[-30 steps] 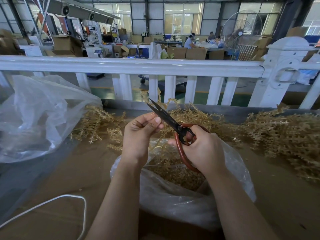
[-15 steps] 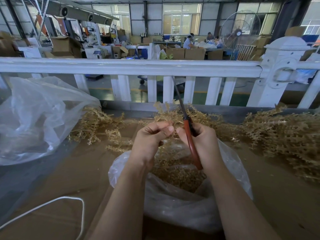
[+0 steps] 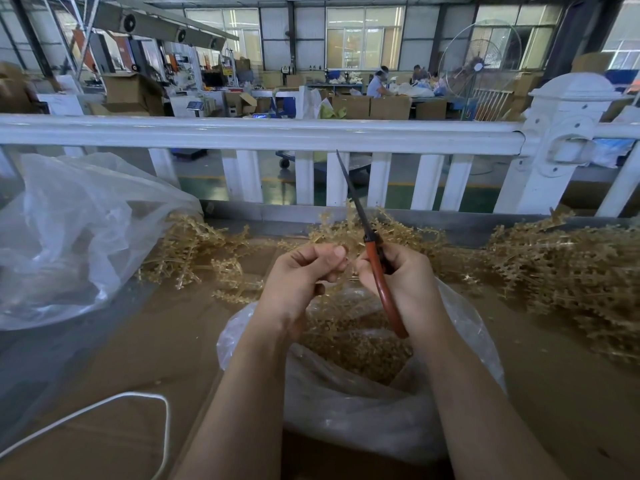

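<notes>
Trimming step. My left hand (image 3: pixel 304 275) pinches a small gold sprig (image 3: pixel 350 264) over the bag (image 3: pixel 363 410) at 6 o'clock. My right hand (image 3: pixel 405 282) grips the scissors (image 3: pixel 374 254), blades together, tips toward 12. Next, I judge: drop the piece into the bag and pull a fresh one from the pile (image 3: pixel 571 271) at 3 o'clock.

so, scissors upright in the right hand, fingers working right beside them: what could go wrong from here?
1. The left hand pinches a gold sprig close to the scissors, which the right hand grips with shut blades pointing up. A slip could nick a fingertip.
2. Both hands seem to sit over the far edge of the clear bag, so trimmed bits may land on the table instead.
</notes>
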A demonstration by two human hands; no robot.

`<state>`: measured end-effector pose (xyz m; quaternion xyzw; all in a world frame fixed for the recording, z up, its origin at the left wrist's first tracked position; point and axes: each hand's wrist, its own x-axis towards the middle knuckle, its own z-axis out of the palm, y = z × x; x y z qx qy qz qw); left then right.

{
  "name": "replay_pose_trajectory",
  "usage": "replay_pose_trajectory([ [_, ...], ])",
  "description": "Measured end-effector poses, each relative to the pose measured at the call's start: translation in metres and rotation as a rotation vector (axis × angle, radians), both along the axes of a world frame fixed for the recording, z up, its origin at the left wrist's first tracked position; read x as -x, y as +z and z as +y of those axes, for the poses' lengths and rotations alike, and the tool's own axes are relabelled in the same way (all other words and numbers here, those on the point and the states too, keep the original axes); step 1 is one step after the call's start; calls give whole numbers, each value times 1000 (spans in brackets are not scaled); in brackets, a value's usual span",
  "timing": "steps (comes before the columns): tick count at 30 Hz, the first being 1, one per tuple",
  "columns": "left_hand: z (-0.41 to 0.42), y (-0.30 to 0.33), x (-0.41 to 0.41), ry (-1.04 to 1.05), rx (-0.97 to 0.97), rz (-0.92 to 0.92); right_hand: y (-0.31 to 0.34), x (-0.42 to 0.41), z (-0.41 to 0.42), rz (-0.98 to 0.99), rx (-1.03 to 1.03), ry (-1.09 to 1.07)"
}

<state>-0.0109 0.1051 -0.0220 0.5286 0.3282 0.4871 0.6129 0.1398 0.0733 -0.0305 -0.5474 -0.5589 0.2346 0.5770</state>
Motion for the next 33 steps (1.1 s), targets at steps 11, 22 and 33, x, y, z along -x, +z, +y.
replay_pose_trajectory([
  [11, 5, 1, 5, 161, -118, -122, -5, -2, -8, -476, 4, -139],
  [22, 7, 1, 9, 206, -227, -53, -10, 0, -7, -649, -51, -217],
  [33, 7, 0, 12, 225, -187, -44, -11, 2, -6, -692, -31, -269],
])
